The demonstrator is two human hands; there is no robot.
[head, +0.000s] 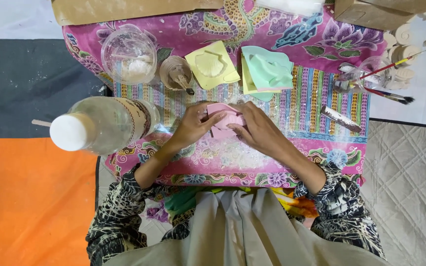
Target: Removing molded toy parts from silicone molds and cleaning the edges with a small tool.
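The pink mould (224, 123), a soft, flexible-looking slab with a ribbed shell relief, sits between your hands near the middle of the table (321, 34); your left hand (192, 125) pinches its left edge and your right hand (258, 129) closes over its right side; bend it too sharply and, I judge, the casting inside could crack; the clear plastic bottle (105, 124) at the table's left edge, just beside your left forearm, could be knocked over; the yellow mould (212, 64) and green mould (268, 71) lie toward the far edge on patterned cloth.
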